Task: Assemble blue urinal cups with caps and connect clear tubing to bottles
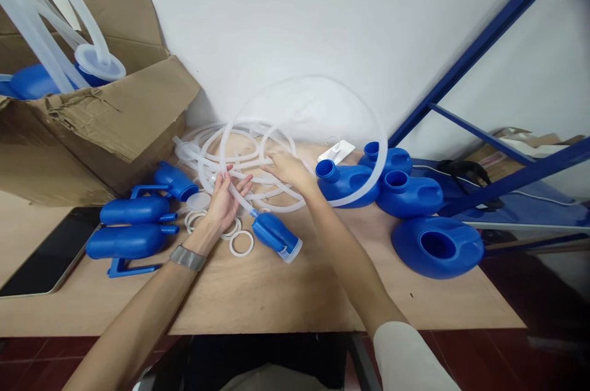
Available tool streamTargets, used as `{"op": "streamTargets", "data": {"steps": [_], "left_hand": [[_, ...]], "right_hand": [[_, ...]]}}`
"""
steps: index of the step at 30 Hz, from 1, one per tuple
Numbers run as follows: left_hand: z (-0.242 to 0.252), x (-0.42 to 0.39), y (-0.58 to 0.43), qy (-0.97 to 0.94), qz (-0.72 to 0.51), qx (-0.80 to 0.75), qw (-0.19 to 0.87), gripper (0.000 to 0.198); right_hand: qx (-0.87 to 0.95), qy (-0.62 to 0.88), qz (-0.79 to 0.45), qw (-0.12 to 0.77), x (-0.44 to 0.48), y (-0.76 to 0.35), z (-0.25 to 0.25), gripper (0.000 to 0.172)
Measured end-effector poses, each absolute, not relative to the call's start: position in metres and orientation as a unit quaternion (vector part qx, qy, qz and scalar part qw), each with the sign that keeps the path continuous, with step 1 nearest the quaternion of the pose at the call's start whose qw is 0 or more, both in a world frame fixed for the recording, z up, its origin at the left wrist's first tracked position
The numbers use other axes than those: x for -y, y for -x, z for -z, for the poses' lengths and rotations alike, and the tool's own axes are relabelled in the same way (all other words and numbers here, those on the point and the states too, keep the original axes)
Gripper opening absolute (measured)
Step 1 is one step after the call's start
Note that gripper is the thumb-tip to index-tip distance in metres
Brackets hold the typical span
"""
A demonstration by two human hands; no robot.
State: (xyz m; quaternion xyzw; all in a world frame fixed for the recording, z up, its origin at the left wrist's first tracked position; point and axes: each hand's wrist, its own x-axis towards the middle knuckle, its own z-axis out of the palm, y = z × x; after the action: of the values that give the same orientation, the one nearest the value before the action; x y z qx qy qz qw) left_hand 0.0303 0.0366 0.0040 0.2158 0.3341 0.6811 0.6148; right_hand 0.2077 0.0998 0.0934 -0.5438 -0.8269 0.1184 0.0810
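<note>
My left hand (224, 199) lies with its fingers spread against a clear flexible tube (374, 126) that loops high up toward the wall. The tube ends in a blue funnel piece (275, 234) lying on the wooden table (276, 292) just right of that hand. My right hand (286, 168) reaches into a tangle of clear tubes (239, 151) at the back of the table, fingers curled over them. White rings (240, 242) lie below the left hand.
Several blue bottles (405, 194) lie to the right, and blue funnel pieces (131, 225) to the left. A torn cardboard box (92, 126) holding more tubes stands at the far left. A dark tablet (50, 252) lies near the table's left edge. A blue shelf frame (483, 40) rises on the right.
</note>
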Motion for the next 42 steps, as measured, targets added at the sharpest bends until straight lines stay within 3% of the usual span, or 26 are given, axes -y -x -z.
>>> {"op": "streamTargets", "data": {"steps": [5,10,17,20,27,36,42], "left_hand": [[-0.001,-0.039,-0.03,-0.225,-0.679,-0.358,0.6,0.017],[0.005,-0.04,-0.032,-0.241,-0.685,-0.369,0.58,0.019],[0.001,-0.037,-0.038,-0.255,-0.715,-0.383,0.527,0.019],[-0.002,-0.033,-0.04,-0.267,-0.72,-0.383,0.513,0.017],[-0.002,-0.032,-0.039,-0.25,-0.72,-0.374,0.529,0.019],[-0.002,-0.034,-0.039,-0.228,-0.724,-0.378,0.529,0.015],[-0.002,-0.033,-0.039,-0.208,-0.724,-0.375,0.54,0.016]], "right_hand": [[0.794,0.592,0.107,0.083,-0.025,-0.245,-0.078,0.036],[0.804,0.542,0.221,0.101,0.029,-0.295,-0.06,0.035],[0.827,0.497,0.254,0.066,0.04,-0.325,-0.039,0.019],[0.843,0.478,0.24,0.06,0.034,-0.327,-0.036,0.025],[0.837,0.448,0.299,0.092,0.043,-0.327,-0.086,0.058],[0.863,0.385,0.292,0.148,0.057,-0.355,-0.174,0.049],[0.761,0.45,0.352,0.306,0.039,-0.379,-0.194,0.032]]}}
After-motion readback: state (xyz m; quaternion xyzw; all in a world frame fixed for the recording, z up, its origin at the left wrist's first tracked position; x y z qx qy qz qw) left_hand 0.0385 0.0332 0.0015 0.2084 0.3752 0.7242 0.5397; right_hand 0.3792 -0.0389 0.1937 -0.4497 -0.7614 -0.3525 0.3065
